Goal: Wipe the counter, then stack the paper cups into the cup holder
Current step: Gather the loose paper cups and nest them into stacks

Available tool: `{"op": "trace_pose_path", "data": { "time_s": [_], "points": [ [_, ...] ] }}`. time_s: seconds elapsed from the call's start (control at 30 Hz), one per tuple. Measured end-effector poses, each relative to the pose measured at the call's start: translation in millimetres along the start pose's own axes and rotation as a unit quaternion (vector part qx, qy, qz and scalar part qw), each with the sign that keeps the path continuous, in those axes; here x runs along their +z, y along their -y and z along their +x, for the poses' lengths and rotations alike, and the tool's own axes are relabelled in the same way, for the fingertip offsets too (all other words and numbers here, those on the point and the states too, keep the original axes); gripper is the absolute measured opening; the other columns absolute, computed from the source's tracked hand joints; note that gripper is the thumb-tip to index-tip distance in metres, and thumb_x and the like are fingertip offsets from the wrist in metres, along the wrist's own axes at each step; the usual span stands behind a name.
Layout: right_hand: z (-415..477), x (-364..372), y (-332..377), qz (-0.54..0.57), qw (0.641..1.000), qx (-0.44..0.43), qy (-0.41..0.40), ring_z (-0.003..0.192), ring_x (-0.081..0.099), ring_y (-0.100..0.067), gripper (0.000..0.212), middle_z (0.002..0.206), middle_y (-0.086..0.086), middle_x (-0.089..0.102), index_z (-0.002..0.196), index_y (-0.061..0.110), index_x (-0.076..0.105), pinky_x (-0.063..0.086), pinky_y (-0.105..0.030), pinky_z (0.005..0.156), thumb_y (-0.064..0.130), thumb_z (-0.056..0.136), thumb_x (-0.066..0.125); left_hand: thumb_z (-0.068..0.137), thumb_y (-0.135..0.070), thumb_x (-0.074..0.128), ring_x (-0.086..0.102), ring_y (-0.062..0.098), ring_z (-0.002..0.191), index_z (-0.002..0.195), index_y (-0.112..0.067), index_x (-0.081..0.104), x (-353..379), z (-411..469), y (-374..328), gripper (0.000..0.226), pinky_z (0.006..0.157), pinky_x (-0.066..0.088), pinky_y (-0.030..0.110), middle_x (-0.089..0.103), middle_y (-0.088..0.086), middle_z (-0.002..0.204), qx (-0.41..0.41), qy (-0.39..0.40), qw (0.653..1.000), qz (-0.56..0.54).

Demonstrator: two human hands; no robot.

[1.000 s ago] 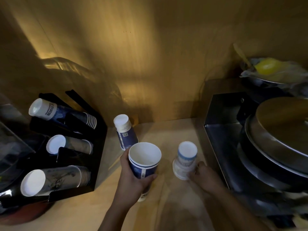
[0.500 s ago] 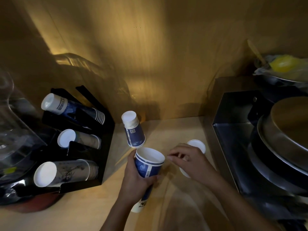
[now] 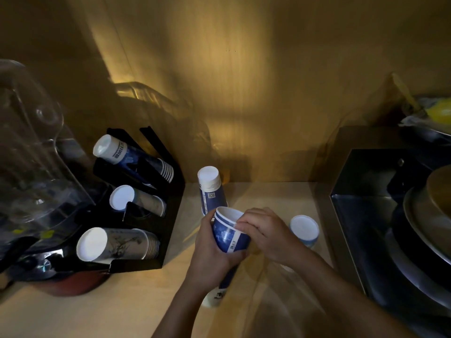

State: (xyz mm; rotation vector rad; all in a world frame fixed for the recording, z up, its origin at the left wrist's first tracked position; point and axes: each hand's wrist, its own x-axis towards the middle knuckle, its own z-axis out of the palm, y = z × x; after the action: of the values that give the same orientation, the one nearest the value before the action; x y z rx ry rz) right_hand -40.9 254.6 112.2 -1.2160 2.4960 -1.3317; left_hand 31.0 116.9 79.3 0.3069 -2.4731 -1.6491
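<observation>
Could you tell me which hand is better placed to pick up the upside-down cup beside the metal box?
Right: the right hand is nearest the upside-down cup, while the left hand grips the blue cup stack.

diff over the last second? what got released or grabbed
The right hand let go of the upturned white cup, which stays on the counter, and moved left to pinch the rim of the blue cup stack. The left hand still holds that stack. The holder and the upturned blue cup are unchanged.

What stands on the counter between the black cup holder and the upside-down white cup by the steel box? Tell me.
In the head view, an inverted blue cup, and nearer, both hands around a blue cup stack.
</observation>
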Motion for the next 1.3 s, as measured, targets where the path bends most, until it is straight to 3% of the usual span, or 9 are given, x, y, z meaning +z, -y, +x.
{"op": "trace_pose_path", "data": {
  "time_s": [0.17,0.47,0.63,0.8,0.9,0.97,1.07,1.13,1.3],
  "points": [
    [6,-17,0,0.055,0.996,0.048,-0.053,0.067,0.050,-0.005,0.023,0.072,0.008,0.057,0.074,0.021,0.058,0.039,-0.021,0.066,0.016,0.093,0.045,0.056,-0.011,0.086,0.055,-0.016,0.093,0.122,-0.044,0.026,-7,0,7,0.095,0.066,0.048,0.004,0.045,-0.020,0.116,-0.015,0.025,0.999,-0.041],
    [12,-51,-12,0.131,0.982,0.064,-0.119,0.064,0.051,0.003,0.025,0.066,0.023,0.058,0.070,0.032,0.059,0.039,-0.012,0.056,0.022,0.091,0.050,0.058,-0.004,0.085,0.060,-0.016,0.079,0.120,-0.034,0.025,-8,-7,22,0.091,0.055,0.047,0.003,0.050,-0.014,0.109,-0.070,0.045,0.993,-0.087],
    [8,-41,-9,0.142,0.983,0.077,-0.093,0.061,0.051,0.004,0.019,0.064,0.017,0.061,0.069,0.031,0.062,0.039,-0.011,0.056,0.027,0.087,0.057,0.055,-0.013,0.086,0.058,-0.005,0.095,0.110,-0.052,0.028,-7,-10,13,0.089,0.068,0.049,0.007,0.046,-0.021,0.113,-0.036,0.016,0.999,-0.032],
    [7,-11,8,0.092,0.988,0.096,-0.074,0.066,0.061,-0.014,0.023,0.068,0.000,0.064,0.068,0.020,0.062,0.049,-0.032,0.061,0.040,0.080,0.063,0.055,-0.021,0.085,0.052,0.010,0.114,0.121,-0.059,0.018,6,-15,1,0.102,0.094,0.051,0.033,0.042,-0.010,0.127,0.023,-0.004,0.999,0.036],
    [8,-1,19,0.134,0.987,0.086,0.011,0.068,0.062,-0.003,0.020,0.071,0.008,0.065,0.074,0.026,0.063,0.048,-0.021,0.060,0.044,0.083,0.057,0.060,-0.013,0.084,0.056,0.003,0.110,0.116,-0.065,0.018,6,-14,-4,0.102,0.085,0.054,0.020,0.045,-0.014,0.126,0.039,0.023,0.999,-0.008],
    [8,-11,18,0.171,0.980,0.080,0.055,0.076,0.063,0.000,0.012,0.078,0.013,0.068,0.078,0.033,0.066,0.047,-0.018,0.066,0.038,0.084,0.057,0.060,-0.005,0.083,0.062,-0.001,0.100,0.119,-0.056,0.025,-2,-13,-5,0.098,0.072,0.054,0.014,0.049,-0.014,0.121,0.027,0.030,0.997,-0.064],
    [6,-36,8,0.136,0.986,0.052,0.076,0.090,0.061,-0.005,0.009,0.092,0.009,0.068,0.088,0.024,0.070,0.048,-0.025,0.080,0.025,0.083,0.063,0.055,-0.007,0.086,0.065,-0.004,0.091,0.127,-0.038,0.032,-17,-16,-3,0.095,0.063,0.053,0.012,0.057,-0.011,0.114,-0.016,0.017,0.990,-0.141],
    [3,-43,2,0.135,0.984,0.044,0.104,0.094,0.061,-0.007,0.011,0.097,0.004,0.068,0.092,0.018,0.070,0.048,-0.027,0.085,0.017,0.083,0.063,0.048,-0.016,0.087,0.067,-0.001,0.089,0.124,-0.039,0.038,-23,-19,-2,0.093,0.063,0.054,0.014,0.064,-0.013,0.109,-0.034,0.023,0.983,-0.177],
    [3,-24,6,0.147,0.984,0.053,0.080,0.077,0.058,0.000,0.021,0.078,0.011,0.064,0.075,0.032,0.063,0.046,-0.017,0.072,0.014,0.086,0.059,0.060,-0.012,0.085,0.068,0.000,0.087,0.118,-0.045,0.034,-12,-21,-1,0.084,0.063,0.054,0.014,0.061,-0.008,0.112,-0.058,0.043,0.981,-0.179]
  ]
}}
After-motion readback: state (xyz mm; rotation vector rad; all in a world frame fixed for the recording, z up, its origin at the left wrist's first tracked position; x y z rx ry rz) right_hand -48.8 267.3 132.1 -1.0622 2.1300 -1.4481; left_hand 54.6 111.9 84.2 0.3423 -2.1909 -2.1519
